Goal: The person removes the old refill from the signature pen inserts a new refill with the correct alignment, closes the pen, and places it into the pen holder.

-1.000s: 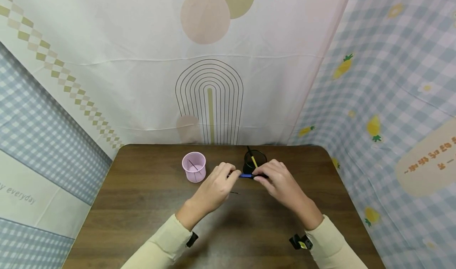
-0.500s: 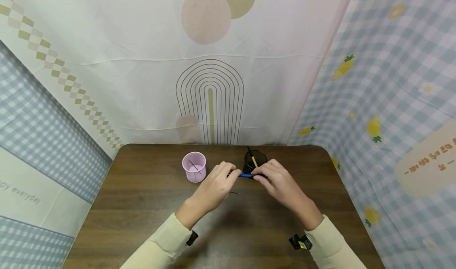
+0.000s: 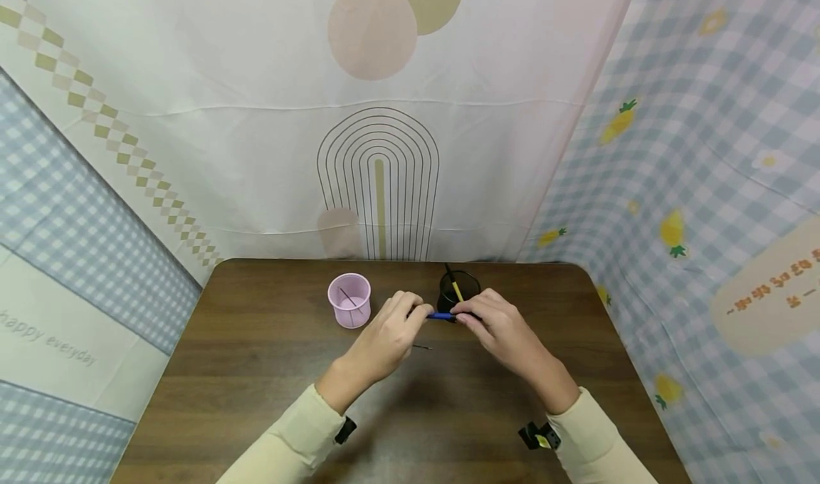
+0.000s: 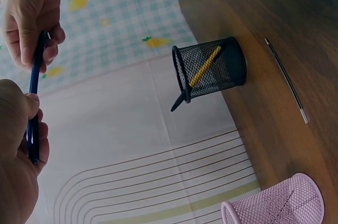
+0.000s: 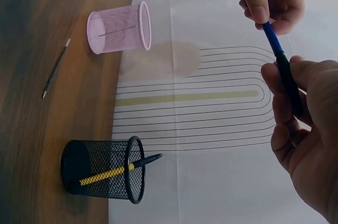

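Observation:
Both hands hold a blue pen with a black section [image 3: 439,316] level above the table. My left hand [image 3: 387,331] pinches its blue end between thumb and fingers. The fingers of my right hand [image 3: 502,327] grip the black section, seen more fully in the right wrist view as the pen's dark part [image 5: 285,73]. Below the hands, a thin pen refill [image 4: 287,81] lies on the table. Just behind the pen stands a black mesh cup [image 5: 74,166], with a yellow and black pen [image 5: 100,176] leaning in it. The left fingers hide the pen's far tip in the head view.
Left of the black cup, a pink mesh cup [image 3: 351,319] holds a thin dark stick, perhaps another refill. The brown wooden table [image 3: 269,370] ends at the back against a hanging patterned cloth [image 3: 269,171]. Checked cloth [image 3: 705,149] hangs along the right side.
The right fingertips have shifted slightly left along the pen. The left hand has stayed in place. The head view has turned a little to the left.

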{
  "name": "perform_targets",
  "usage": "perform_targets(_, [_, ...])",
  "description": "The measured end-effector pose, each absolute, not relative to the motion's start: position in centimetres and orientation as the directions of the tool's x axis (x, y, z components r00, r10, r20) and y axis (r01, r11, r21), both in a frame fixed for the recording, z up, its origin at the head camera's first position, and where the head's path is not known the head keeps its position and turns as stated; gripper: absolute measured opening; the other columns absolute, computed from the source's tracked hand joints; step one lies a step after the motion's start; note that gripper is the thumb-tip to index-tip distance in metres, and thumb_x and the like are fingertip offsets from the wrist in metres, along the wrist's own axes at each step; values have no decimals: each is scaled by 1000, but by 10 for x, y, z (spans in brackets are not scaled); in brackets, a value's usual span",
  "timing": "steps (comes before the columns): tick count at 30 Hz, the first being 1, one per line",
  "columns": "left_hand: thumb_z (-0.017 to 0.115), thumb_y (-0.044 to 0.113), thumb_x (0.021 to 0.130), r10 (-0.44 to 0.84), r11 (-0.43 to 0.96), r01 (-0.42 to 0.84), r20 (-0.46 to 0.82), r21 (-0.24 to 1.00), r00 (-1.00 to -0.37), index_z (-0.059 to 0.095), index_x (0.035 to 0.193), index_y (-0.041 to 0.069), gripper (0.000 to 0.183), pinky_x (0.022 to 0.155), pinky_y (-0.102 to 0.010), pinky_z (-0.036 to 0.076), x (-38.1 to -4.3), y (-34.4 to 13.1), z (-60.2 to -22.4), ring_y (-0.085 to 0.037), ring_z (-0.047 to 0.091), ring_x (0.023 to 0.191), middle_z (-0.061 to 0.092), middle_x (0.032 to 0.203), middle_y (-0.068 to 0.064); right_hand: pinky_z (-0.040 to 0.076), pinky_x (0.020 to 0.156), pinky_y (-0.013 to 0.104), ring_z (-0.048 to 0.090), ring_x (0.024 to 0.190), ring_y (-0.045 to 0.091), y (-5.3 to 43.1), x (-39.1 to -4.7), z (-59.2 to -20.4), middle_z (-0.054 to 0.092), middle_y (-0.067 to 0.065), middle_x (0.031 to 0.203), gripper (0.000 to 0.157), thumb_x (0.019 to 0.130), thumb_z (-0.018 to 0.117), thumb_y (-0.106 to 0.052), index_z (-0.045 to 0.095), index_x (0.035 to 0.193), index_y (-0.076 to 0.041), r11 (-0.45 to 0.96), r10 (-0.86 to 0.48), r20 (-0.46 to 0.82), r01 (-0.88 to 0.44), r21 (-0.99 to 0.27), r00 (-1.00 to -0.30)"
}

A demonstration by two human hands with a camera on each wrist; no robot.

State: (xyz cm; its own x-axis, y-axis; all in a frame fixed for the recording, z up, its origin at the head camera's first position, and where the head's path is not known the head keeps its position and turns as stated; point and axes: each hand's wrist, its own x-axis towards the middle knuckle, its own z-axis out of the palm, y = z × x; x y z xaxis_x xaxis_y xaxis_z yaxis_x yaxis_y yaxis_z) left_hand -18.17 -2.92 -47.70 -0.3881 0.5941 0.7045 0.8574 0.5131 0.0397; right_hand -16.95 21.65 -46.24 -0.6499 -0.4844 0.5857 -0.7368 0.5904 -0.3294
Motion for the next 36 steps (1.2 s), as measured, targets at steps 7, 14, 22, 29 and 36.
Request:
perform_targets(7, [61,8,101,584,514,856,708,58,-398,65,109,1,12,73,-30,49,-183,-30,-479,-21,57,92,60,103,-8,48,63,20,54,79,5,219,-167,-462,74,-1,100,24,92,76,-8,75,116,-11,596,-467,521,-689,-412,-715])
perform_targets(14, [62,8,100,574,512,855,708,82,-411,65,109,2,12,74,-31,49,-184,-32,-478,-21,57,93,60,103,-8,52,63,19,63,86,10,224,-165,-459,73,2,110,35,87,81,-7,72,121,-12,602,-452,499,-666,-441,-739])
perform_targets(22, [64,8,99,560,508,855,713,107,-422,65,108,1,11,74,-31,49,-185,-34,-478,-22,58,92,60,102,-8,57,74,28,65,94,12,231,-167,-461,70,-3,109,32,84,84,-9,71,114,-13,623,-417,505,-642,-447,-756])
perform_targets(29, [62,8,100,557,515,851,713,105,-425,66,107,1,10,73,-30,48,-186,-36,-480,-21,58,91,61,101,-8,53,70,24,62,89,9,233,-166,-462,67,-4,100,27,84,85,-7,70,106,-11,635,-382,514,-622,-459,-768])
perform_targets(36, [66,6,97,554,523,848,722,86,-415,66,106,2,11,72,-30,49,-186,-38,-479,-21,58,90,61,100,-7,52,67,21,62,84,8,232,-166,-465,67,-5,93,27,81,84,1,70,100,-12,605,-365,552,-641,-471,-750])
